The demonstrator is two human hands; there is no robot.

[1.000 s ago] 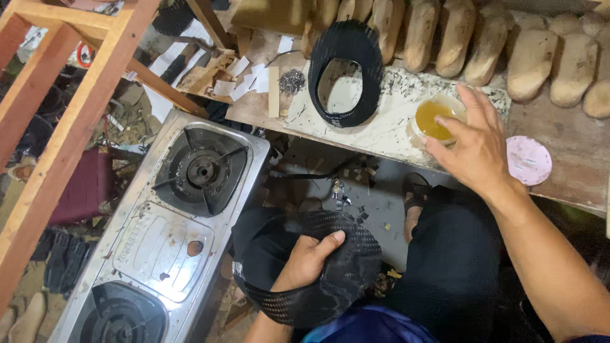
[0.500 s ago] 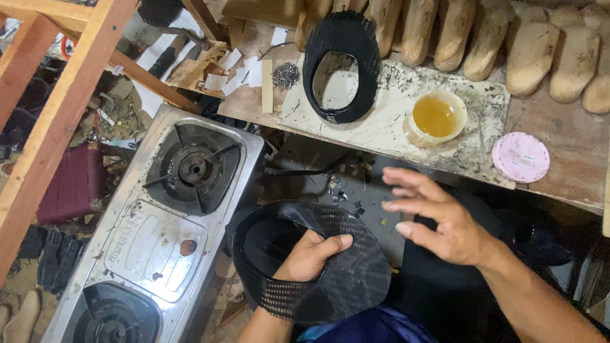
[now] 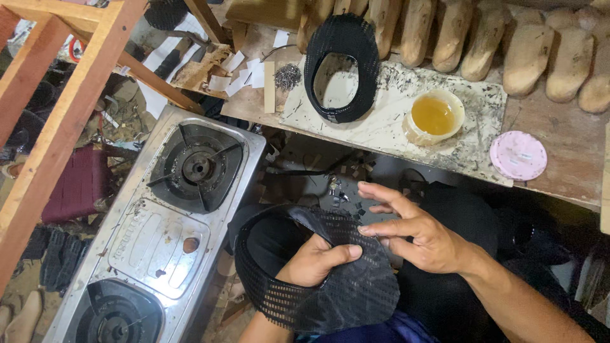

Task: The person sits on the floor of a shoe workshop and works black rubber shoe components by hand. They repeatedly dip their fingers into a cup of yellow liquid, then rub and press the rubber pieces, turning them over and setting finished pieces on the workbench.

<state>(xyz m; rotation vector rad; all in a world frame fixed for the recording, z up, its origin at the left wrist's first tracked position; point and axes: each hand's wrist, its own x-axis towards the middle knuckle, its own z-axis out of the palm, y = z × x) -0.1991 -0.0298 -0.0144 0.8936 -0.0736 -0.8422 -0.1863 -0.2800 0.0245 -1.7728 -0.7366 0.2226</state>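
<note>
At the lower centre of the frame, the left hand (image 3: pixel 314 262) grips the black mesh shoe upper (image 3: pixel 330 279) with fingers curled shut and thumb pressed on top, as it did a second ago. The right hand (image 3: pixel 416 232), which was at the cup of yellow glue (image 3: pixel 434 115) on the bench at upper right, now rests its loosely spread fingertips on the upper's edge. Both hands have therefore returned to the workpiece; a second mesh upper (image 3: pixel 342 67) lies untouched on the bench (image 3: pixel 572 159).
</note>
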